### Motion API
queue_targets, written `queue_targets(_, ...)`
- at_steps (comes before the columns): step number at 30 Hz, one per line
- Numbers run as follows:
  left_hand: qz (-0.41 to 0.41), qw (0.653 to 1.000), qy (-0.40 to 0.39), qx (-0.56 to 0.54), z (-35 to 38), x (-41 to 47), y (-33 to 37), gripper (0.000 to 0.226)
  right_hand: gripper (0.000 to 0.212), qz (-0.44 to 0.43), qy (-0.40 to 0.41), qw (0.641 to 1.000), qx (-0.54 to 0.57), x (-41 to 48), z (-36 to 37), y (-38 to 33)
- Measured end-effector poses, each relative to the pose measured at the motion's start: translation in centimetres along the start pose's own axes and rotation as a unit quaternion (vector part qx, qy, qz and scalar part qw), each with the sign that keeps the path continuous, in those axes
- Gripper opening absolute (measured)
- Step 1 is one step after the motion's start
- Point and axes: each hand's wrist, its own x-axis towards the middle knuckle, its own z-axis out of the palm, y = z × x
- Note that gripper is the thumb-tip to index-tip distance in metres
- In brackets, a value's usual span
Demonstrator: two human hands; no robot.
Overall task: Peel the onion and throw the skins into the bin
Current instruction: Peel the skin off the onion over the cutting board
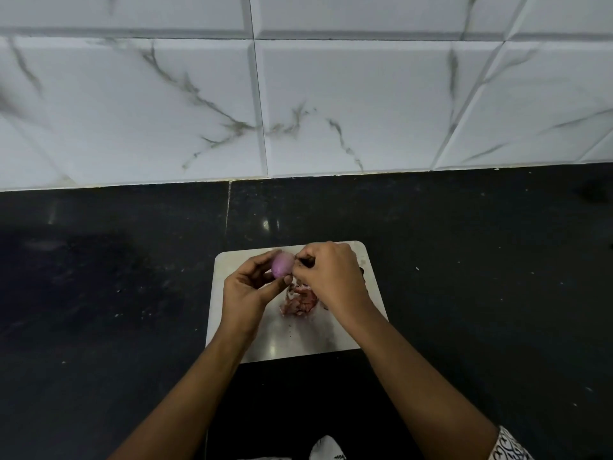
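Note:
A small purple onion (282, 264) is held above the white cutting board (232, 323). My left hand (252, 287) grips it between fingers and thumb from the left. My right hand (331, 277) is curled at the onion's right end, its fingertips pinching there; what they pinch is hidden by the hand. A heap of pinkish-brown onion skins (300, 302) lies on the board just below the hands. No bin is in view.
The board lies on a black stone counter (99, 293) with scattered light specks. A white marble-patterned tiled wall (298, 111) rises behind the counter. A patterned sleeve (507, 446) shows at the bottom right.

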Motion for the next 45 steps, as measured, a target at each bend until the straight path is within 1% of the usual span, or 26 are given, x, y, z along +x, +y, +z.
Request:
queue_targets(6,0.0,0.999,0.023,-0.033,0.3,-0.6,-0.8,0.042,0.027,0.014,0.016,0.999,-0.046,-0.3,1.0,-0.5)
queue_targets(9,0.001,0.999,0.017,-0.034,0.1,-0.8,-1.0,0.042,0.03,0.018,0.01,0.998,-0.068,-0.6,1.2,-0.6)
queue_targets(12,0.003,1.0,0.004,-0.029,-0.1,-0.7,-1.0,0.044,0.03,0.02,0.002,0.996,-0.084,-0.6,1.1,-0.5)
queue_targets(14,-0.003,0.999,-0.001,-0.033,-0.2,-0.6,-0.9,0.045,0.025,0.034,0.002,0.998,-0.052,-0.3,0.7,-0.1)
queue_targets(17,-0.028,0.998,0.001,-0.063,-0.4,-0.4,-1.0,0.045,0.012,0.068,-0.004,0.997,0.045,0.2,0.2,0.7)
queue_targets(18,-0.034,0.997,-0.001,-0.067,-0.5,-0.4,-1.1,0.045,0.011,0.068,-0.009,0.996,0.052,0.3,0.2,1.1)
queue_targets(22,-0.036,0.999,-0.016,-0.024,-0.5,-0.5,-1.1,0.044,0.019,0.051,-0.092,0.994,-0.022,0.5,0.1,2.6)
queue_targets(23,-0.037,0.999,-0.018,-0.011,-0.4,-0.6,-1.1,0.043,0.018,0.044,-0.091,0.994,-0.033,0.5,0.2,2.8)
queue_targets(26,-0.039,0.999,-0.019,0.014,-0.4,-0.6,-1.2,0.042,0.002,0.023,0.004,1.0,-0.016,0.1,0.3,3.1)
queue_targets(27,-0.04,0.999,-0.019,0.023,-0.4,-0.5,-1.3,0.042,0.007,0.017,0.021,1.0,0.002,0.1,0.3,3.1)
queue_targets(28,-0.038,0.998,-0.021,0.035,-0.3,-0.5,-1.3,0.042,0.009,0.013,0.02,0.999,0.033,0.0,0.3,3.1)
queue_targets(30,-0.026,0.997,-0.021,0.072,-0.3,-0.5,-1.3,0.043,0.011,0.011,-0.007,0.995,0.101,-0.2,0.2,2.8)
queue_targets(32,-0.022,0.995,-0.019,0.094,-0.3,-0.4,-1.1,0.044,0.017,0.005,-0.042,0.992,0.119,-0.2,0.0,2.7)
queue_targets(34,-0.022,0.995,-0.019,0.099,-0.4,-0.3,-1.1,0.044,0.024,-0.01,-0.068,0.993,0.093,-0.2,-0.2,2.6)
queue_targets(38,-0.01,0.992,-0.021,0.121,-0.6,-0.2,-0.8,0.042,0.027,-0.042,-0.089,0.995,0.033,0.2,-0.6,2.5)
queue_targets(40,0.009,0.99,-0.022,0.138,-0.6,-0.1,-0.6,0.041,0.028,-0.061,-0.082,0.995,0.02,0.3,-0.6,2.1)
queue_targets(45,0.033,0.991,-0.016,0.128,-0.9,0.0,-0.2,0.042,0.024,-0.098,-0.052,0.993,-0.044,0.0,-0.1,1.2)
